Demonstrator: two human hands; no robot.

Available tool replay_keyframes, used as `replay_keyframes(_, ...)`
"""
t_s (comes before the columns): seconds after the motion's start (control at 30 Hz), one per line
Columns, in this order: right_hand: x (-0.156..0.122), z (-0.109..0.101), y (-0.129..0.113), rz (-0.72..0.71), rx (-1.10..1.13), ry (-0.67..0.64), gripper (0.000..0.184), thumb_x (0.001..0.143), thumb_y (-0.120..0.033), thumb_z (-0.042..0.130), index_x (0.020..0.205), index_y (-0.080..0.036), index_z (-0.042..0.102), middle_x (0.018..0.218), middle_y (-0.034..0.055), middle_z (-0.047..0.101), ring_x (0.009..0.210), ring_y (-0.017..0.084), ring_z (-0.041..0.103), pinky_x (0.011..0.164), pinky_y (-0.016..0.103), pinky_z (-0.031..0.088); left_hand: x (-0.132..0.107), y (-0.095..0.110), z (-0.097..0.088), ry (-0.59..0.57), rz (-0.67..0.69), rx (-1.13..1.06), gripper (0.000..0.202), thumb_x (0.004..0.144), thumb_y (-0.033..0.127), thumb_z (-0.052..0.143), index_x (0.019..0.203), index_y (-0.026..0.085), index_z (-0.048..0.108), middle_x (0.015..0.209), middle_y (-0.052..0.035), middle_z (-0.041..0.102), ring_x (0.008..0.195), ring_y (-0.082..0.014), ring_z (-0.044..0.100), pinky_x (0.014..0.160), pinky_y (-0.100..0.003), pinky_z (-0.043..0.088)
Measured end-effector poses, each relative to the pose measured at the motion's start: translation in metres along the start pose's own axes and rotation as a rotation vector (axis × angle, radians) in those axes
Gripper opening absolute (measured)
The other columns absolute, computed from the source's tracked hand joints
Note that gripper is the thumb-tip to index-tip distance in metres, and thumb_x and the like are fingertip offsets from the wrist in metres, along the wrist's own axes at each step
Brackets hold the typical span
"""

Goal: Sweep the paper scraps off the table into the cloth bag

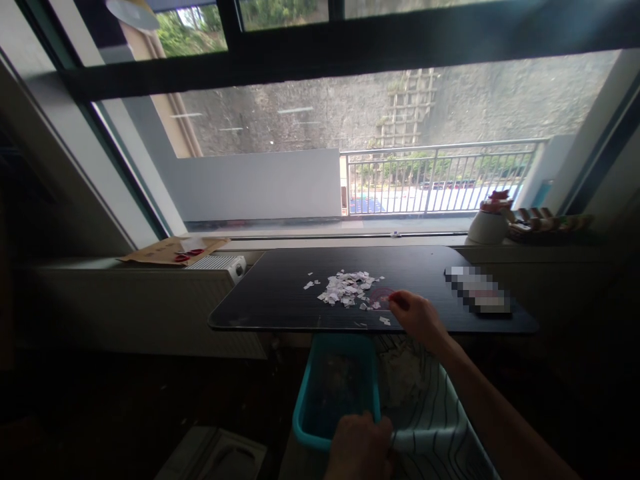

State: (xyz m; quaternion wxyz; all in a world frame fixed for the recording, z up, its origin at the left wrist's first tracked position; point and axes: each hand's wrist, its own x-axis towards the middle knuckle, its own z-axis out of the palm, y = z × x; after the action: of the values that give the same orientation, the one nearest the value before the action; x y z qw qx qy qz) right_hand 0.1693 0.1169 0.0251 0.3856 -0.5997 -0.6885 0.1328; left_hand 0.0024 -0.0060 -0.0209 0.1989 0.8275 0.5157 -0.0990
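Observation:
A heap of torn white paper pieces (347, 288) lies on the dark table (280, 293), with a few scraps apart from it. At the heap's right edge my right hand (415, 313) is closed, fingertips pinched at the rim of a thin pink see-through round thing (381, 293); its exact kind does not show. Below the table's front edge is a teal plastic basin (303, 400), its inside dark and hard to make out. My left hand (360, 443) is closed on the basin's near right rim, the fingertips partly hidden.
A blurred-out flat object (477, 291) lies on the table's right side. Red-handled scissors (189, 255) rest on brown cardboard (165, 251) at left, beside a radiator (220, 264). On the windowsill stands a white pot (487, 227). Striped cloth (430, 400) hangs right of the basin.

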Motion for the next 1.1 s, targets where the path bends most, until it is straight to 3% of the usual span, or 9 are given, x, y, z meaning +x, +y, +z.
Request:
replay_keyframes(0.17,0.012,0.021,0.001,0.005,0.080,-0.006,0.023,0.079,-0.033,0.052,0.086,-0.019,0.069,0.081,0.0048,0.072,0.074,0.019,0.066,0.064,0.027,0.045,0.000,-0.001,0.000,-0.022,-0.017,0.027,0.032,0.080,0.033,0.055,0.107,0.018,0.062,0.102,-0.0135,0.066,0.092,-0.0315,0.062,0.077,-0.040,0.047)
replay_keyframes(0.47,0.004,0.012,0.017,0.031,0.200,-0.042,0.026,0.078,-0.036,0.054,0.086,-0.017,0.069,0.082,0.0065,0.073,0.076,0.020,0.066,0.066,0.029,0.048,-0.001,0.001,-0.002,-0.030,-0.003,-0.001,0.032,0.078,0.034,0.054,0.105,0.017,0.063,0.100,-0.0140,0.066,0.091,-0.0316,0.061,0.076,-0.040,0.047)
replay_keyframes(0.63,0.005,0.014,0.014,0.036,0.182,0.000,0.027,0.078,-0.038,0.054,0.087,-0.017,0.069,0.080,0.0071,0.072,0.075,0.021,0.066,0.066,0.030,0.048,0.000,0.000,-0.004,-0.024,-0.009,0.012,0.032,0.079,0.033,0.053,0.105,0.017,0.063,0.100,-0.0143,0.066,0.091,-0.0320,0.062,0.076,-0.040,0.047)
replay_keyframes(0.87,0.003,0.019,0.011,0.011,0.243,-0.076,0.027,0.078,-0.036,0.054,0.087,-0.016,0.068,0.082,0.0067,0.072,0.074,0.020,0.066,0.066,0.028,0.048,-0.001,0.001,-0.004,-0.035,-0.013,0.000,0.034,0.078,0.033,0.055,0.106,0.016,0.063,0.101,-0.0153,0.066,0.092,-0.0328,0.061,0.077,-0.041,0.047)
replay_keyframes(1.1,0.003,0.010,0.017,0.044,0.129,-0.033,0.026,0.078,-0.036,0.053,0.086,-0.017,0.069,0.081,0.0068,0.072,0.074,0.020,0.066,0.067,0.030,0.047,-0.001,0.001,-0.003,-0.023,-0.025,0.001,0.034,0.079,0.035,0.054,0.106,0.018,0.064,0.101,-0.0146,0.066,0.092,-0.0325,0.061,0.077,-0.040,0.046)
